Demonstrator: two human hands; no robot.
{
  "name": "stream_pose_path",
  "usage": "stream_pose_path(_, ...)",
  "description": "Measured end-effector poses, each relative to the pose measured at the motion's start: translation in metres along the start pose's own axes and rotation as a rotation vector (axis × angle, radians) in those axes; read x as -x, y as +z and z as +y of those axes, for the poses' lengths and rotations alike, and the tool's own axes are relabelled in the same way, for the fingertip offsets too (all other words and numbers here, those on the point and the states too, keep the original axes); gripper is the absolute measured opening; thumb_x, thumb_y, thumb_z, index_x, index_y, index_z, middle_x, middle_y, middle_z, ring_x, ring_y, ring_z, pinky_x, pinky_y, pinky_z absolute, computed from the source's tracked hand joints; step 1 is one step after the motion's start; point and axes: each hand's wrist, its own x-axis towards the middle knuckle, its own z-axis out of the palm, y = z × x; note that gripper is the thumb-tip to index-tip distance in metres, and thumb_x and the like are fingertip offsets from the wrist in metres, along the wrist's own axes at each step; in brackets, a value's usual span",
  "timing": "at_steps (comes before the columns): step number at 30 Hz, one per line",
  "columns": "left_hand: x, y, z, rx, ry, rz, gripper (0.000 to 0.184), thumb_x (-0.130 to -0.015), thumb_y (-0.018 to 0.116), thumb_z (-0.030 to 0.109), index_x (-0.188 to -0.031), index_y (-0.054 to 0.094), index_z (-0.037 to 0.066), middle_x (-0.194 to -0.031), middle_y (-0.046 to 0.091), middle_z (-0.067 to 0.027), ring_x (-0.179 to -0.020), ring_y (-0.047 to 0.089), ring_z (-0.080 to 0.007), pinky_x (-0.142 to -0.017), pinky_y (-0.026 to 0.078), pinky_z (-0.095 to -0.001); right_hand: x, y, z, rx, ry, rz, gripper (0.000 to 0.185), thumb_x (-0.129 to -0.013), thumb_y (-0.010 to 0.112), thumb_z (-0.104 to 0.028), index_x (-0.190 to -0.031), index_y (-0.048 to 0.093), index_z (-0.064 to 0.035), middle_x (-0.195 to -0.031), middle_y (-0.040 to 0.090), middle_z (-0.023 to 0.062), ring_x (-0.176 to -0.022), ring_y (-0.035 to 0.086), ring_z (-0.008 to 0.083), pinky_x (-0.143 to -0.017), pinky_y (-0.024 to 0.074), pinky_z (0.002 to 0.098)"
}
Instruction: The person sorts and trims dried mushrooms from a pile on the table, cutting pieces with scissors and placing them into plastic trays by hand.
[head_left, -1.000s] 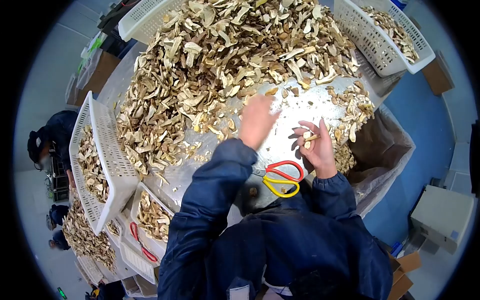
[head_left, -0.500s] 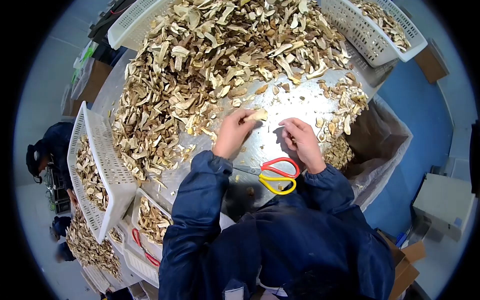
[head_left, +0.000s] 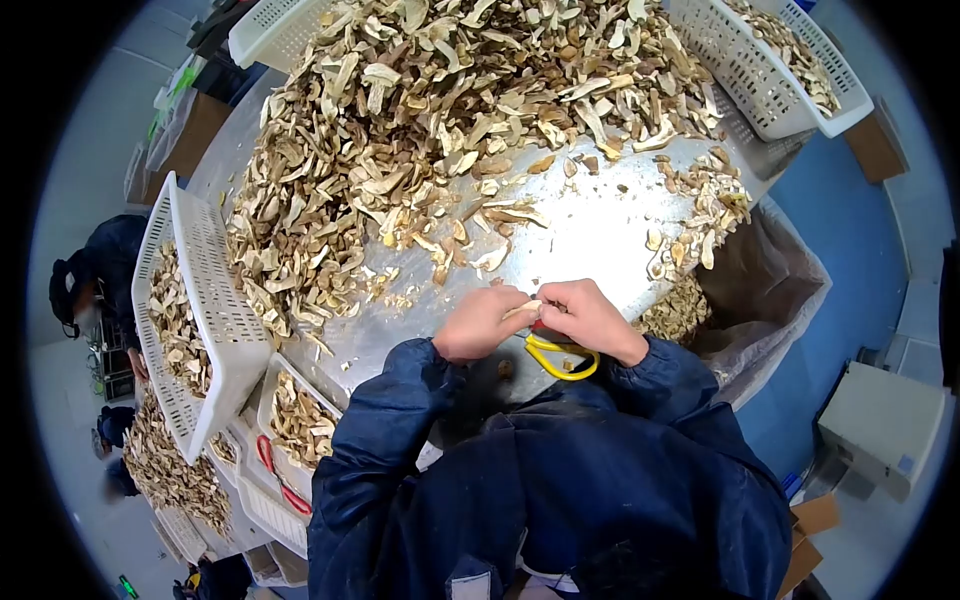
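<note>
My left hand (head_left: 480, 325) pinches a pale dried mushroom slice (head_left: 522, 310) between thumb and fingers. From the other side, my right hand (head_left: 592, 318) closes its fingertips on the same slice, so both hands meet over the metal table. Just below them lies a pair of scissors (head_left: 565, 374); the yellow handle loop shows, while the red loop is mostly covered by my right hand. Ahead, a large heap of dried mushroom slices (head_left: 400, 150) spreads across the table (head_left: 590, 240), with some loose slices close to my hands.
A white basket (head_left: 215, 320) of slices stands left, beside a small tray (head_left: 300, 425) and red-handled scissors (head_left: 280, 475). Another basket (head_left: 765, 85) is at the upper right. A lined bin (head_left: 770, 300) stands right. Another person (head_left: 110, 265) works at far left.
My hands have come together and moved closer to my body. My right hand, previously apart and empty, now grips the slice too. The red scissor loop has become mostly covered.
</note>
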Motion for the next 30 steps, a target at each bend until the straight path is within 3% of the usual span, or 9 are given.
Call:
stream_pose_path(2,0.002,0.000,0.003,0.121,-0.028,-0.004,0.026,-0.089,0.054,0.023,-0.086,0.062,-0.001,-0.075,0.058,-0.0158,-0.073,0.054,-0.0291,-0.068,0.042,-0.0355,0.001,0.001,-0.001,-0.018,0.008,0.003,0.020,-0.083,0.055,-0.017,-0.079,0.059,0.0018,-0.060,0.055,0.0116,-0.052,0.049,0.0187,-0.053,0.0407,0.0304)
stream_pose_path(5,0.006,-0.004,0.011,0.284,-0.068,-0.004,0.026,-0.089,0.054,0.023,-0.085,0.062,-0.001,-0.074,0.058,-0.0121,-0.071,0.052,-0.0232,-0.067,0.041,-0.0327,0.001,-0.001,-0.010,-0.250,0.045,-0.036,0.016,-0.084,0.055,-0.013,-0.077,0.061,0.0008,-0.057,0.052,-0.0004,-0.053,0.044,0.0047,-0.049,0.0357,0.0224)
stream_pose_path(8,0.012,-0.006,0.006,0.445,-0.140,-0.091,0.031,-0.090,0.053,0.028,-0.088,0.062,-0.001,-0.076,0.059,-0.0088,-0.073,0.052,-0.0174,-0.067,0.040,-0.0297,-0.002,-0.003,-0.017,-0.381,0.107,-0.104,0.017,-0.084,0.054,-0.012,-0.074,0.061,-0.0005,-0.056,0.050,-0.0039,-0.053,0.042,0.0026,-0.048,0.0324,0.0204)
stream_pose_path(12,0.019,-0.005,-0.002,0.620,-0.149,-0.179,0.029,-0.092,0.053,0.025,-0.084,0.061,-0.001,-0.075,0.056,-0.0020,-0.072,0.048,-0.0092,-0.064,0.037,-0.0247,-0.003,-0.001,-0.018,-0.329,0.126,-0.192,0.016,-0.082,0.053,-0.011,-0.071,0.058,-0.0011,-0.056,0.047,-0.0036,-0.053,0.040,0.0029,-0.048,0.0313,0.0212)
stream_pose_path(14,0.023,-0.004,-0.008,0.650,-0.160,-0.198,0.029,-0.092,0.053,0.025,-0.085,0.061,-0.001,-0.076,0.056,-0.0016,-0.073,0.048,-0.0087,-0.064,0.037,-0.0242,-0.003,0.001,-0.024,-0.292,0.131,-0.200,0.014,-0.078,0.052,-0.009,-0.068,0.054,-0.0002,-0.055,0.046,-0.0020,-0.055,0.040,0.0045,-0.050,0.0331,0.0230)
stream_pose_path(23,0.038,0.000,-0.010,0.730,-0.180,-0.055,0.029,-0.094,0.051,0.025,-0.087,0.061,-0.002,-0.079,0.059,-0.0033,-0.075,0.051,-0.0096,-0.070,0.042,-0.0243,-0.014,0.008,-0.024,-0.298,0.212,-0.311,0.026,-0.091,0.056,-0.022,-0.074,0.059,-0.0028,-0.060,0.054,-0.0008,-0.054,0.043,0.0036,-0.049,0.0327,0.0207)
stream_pose_path(30,0.052,-0.002,-0.015,0.874,-0.188,-0.086,0.031,-0.096,0.049,0.026,-0.086,0.061,-0.001,-0.079,0.059,-0.0023,-0.074,0.050,-0.0087,-0.069,0.041,-0.0235,-0.019,0.023,-0.032,-0.551,0.271,-0.376,0.026,-0.093,0.054,-0.020,-0.075,0.058,-0.0028,-0.068,0.059,0.0011,-0.053,0.042,0.0030,-0.050,0.0323,0.0188)
